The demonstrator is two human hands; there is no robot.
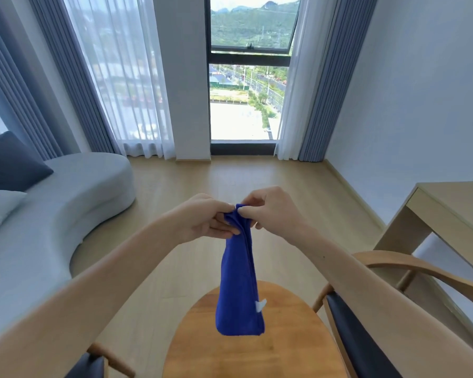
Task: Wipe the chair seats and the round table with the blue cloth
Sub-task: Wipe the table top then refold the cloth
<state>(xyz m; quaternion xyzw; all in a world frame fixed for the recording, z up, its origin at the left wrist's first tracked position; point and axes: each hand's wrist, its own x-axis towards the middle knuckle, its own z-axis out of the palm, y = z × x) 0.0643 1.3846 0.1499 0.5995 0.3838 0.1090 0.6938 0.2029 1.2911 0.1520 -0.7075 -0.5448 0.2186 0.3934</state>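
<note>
The blue cloth (pixel 239 279) hangs in the middle of the frame, folded into a long narrow strip with a small white tag near its lower right edge. Its top end is bunched between both hands, which meet just above centre. The left hand (pixel 206 218) pinches the top from the left side, fingers curled under the fabric, so its grip is clamped on the cloth. The right hand (pixel 271 211) pinches the same bunched end from the right with thumb and fingertips, its grip also clamped on the cloth. The lower end of the cloth hangs in front of the round wooden worktop (pixel 254 347) at the bottom centre; whether it touches the wood cannot be told.

A chair with a curved wooden back and dark seat (pixel 358 339) stands at the lower right, just beside the worktop. Part of a second chair (pixel 93 364) shows at the lower left corner. A pale wooden desk (pixel 448 208) stands against the right wall. A grey sofa (pixel 66 203) with a dark cushion (pixel 11 162) fills the left side. A window (pixel 247 69) with curtains is at the top centre.
</note>
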